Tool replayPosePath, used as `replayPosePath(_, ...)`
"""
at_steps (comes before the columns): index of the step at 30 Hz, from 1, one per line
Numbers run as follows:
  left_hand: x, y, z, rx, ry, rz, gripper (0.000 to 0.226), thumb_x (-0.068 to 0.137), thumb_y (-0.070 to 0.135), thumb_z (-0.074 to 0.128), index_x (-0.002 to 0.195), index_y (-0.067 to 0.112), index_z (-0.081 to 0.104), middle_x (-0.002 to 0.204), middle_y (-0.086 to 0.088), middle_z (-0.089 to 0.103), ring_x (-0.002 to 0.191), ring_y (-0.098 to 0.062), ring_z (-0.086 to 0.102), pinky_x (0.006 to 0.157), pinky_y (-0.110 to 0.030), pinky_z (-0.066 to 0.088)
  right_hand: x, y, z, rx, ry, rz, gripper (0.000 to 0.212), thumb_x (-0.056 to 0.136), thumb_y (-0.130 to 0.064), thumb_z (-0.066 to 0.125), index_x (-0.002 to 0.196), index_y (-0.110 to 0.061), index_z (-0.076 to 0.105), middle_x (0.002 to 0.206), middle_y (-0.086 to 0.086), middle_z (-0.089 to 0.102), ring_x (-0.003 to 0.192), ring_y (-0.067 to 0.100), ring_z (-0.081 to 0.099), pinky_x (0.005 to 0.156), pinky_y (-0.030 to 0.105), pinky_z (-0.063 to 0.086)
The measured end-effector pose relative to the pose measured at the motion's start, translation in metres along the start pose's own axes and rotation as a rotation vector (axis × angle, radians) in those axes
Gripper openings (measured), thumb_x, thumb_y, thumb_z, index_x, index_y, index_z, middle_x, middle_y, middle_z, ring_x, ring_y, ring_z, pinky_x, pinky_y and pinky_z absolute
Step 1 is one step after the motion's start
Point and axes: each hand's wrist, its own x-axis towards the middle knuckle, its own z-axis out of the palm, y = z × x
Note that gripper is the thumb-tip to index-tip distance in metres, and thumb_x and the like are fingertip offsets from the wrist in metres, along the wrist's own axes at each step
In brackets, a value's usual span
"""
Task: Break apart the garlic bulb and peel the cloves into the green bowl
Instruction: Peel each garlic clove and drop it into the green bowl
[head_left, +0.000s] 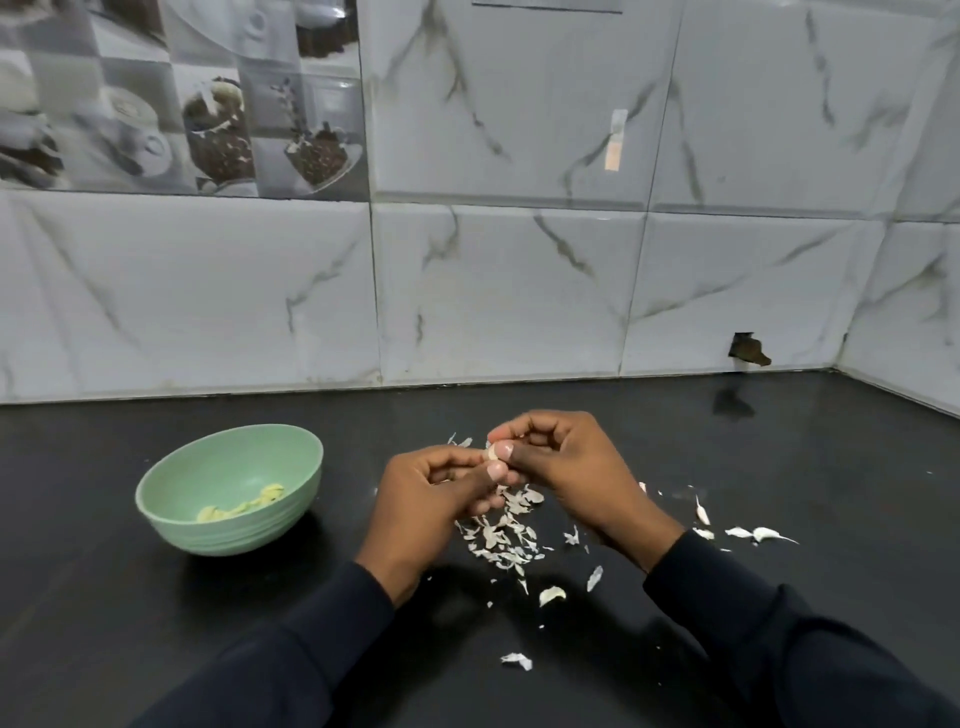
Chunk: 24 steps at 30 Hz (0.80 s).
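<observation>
Over the middle of the black counter, my left hand (436, 499) and my right hand (566, 467) meet, both pinching one small garlic clove (490, 453) between thumbs and fingertips. Most of the clove is hidden by the fingers. The green bowl (171, 499) stands on the counter to the left of my left hand, with several peeled yellowish cloves (244, 506) lying in its bottom. A heap of white garlic skins (501, 535) lies on the counter right below my hands.
Loose skin flakes and a few pale garlic pieces (769, 534) are scattered to the right and toward the front. The black counter (779, 457) ends at a marble-tiled wall (493, 291) behind and at the right corner, where a dark hole (748, 351) breaks the tile.
</observation>
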Motion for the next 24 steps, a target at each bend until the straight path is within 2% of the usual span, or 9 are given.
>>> replayPosePath(3, -0.001, 0.004, -0.001, -0.041, 0.013, 0.024, 0.013, 0.086, 0.002, 0.076, 0.098, 0.002, 0.078, 0.085, -0.018, 0.077, 0.075, -0.020, 0.073, 0.066, -0.020, 0.056, -0.002, 0.000, 0.010, -0.008, 0.070, -0.073, 0.010, 0.091, 0.002, 0.073, 0.095, -0.005, 0.079, 0.087, 0.009, 0.078, 0.076, 0.018, 0.073, 0.073, 0.027, 0.061)
replayPosePath(7, -0.002, 0.003, 0.002, -0.016, 0.093, 0.038, 0.008, 0.085, -0.004, 0.075, 0.091, 0.001, 0.077, 0.077, -0.017, 0.076, 0.068, -0.018, 0.074, 0.062, -0.019, 0.056, -0.006, 0.002, 0.015, 0.005, 0.101, -0.052, 0.010, 0.091, 0.005, 0.072, 0.096, -0.001, 0.078, 0.086, 0.013, 0.078, 0.069, 0.019, 0.073, 0.070, 0.027, 0.062)
replayPosePath(10, 0.001, 0.001, 0.001, 0.113, 0.136, 0.078, 0.007, 0.086, 0.001, 0.077, 0.087, 0.007, 0.079, 0.072, -0.011, 0.076, 0.065, -0.017, 0.073, 0.061, -0.021, 0.056, -0.007, 0.001, 0.013, 0.014, 0.081, -0.005, 0.008, 0.092, 0.003, 0.072, 0.098, 0.000, 0.076, 0.086, 0.020, 0.077, 0.071, 0.025, 0.074, 0.073, 0.032, 0.063)
replayPosePath(14, 0.003, 0.001, 0.000, 0.212, 0.176, 0.113, 0.007, 0.087, 0.005, 0.077, 0.085, 0.012, 0.080, 0.067, -0.005, 0.075, 0.060, -0.016, 0.071, 0.064, -0.028, 0.059, -0.007, 0.005, 0.011, -0.111, 0.042, 0.014, 0.013, 0.096, -0.008, 0.069, 0.093, 0.003, 0.074, 0.074, 0.016, 0.074, 0.065, 0.021, 0.070, 0.063, 0.029, 0.061)
replayPosePath(20, 0.000, 0.003, 0.003, 0.331, 0.176, 0.147, 0.018, 0.087, 0.003, 0.075, 0.079, 0.019, 0.079, 0.065, 0.000, 0.074, 0.057, -0.012, 0.071, 0.055, -0.018, 0.053, -0.007, 0.004, 0.008, -0.080, 0.035, 0.050, 0.017, 0.097, -0.001, 0.062, 0.083, 0.000, 0.072, 0.073, 0.019, 0.070, 0.061, 0.022, 0.066, 0.057, 0.026, 0.058)
replayPosePath(24, 0.001, 0.002, 0.004, 0.371, 0.203, 0.165, 0.024, 0.086, 0.004, 0.075, 0.074, 0.025, 0.076, 0.064, 0.003, 0.074, 0.058, -0.014, 0.073, 0.055, -0.020, 0.054, -0.007, 0.006, 0.005, -0.067, -0.012, 0.079, 0.015, 0.097, -0.003, 0.065, 0.091, 0.010, 0.071, 0.070, 0.015, 0.069, 0.060, 0.022, 0.066, 0.058, 0.027, 0.058)
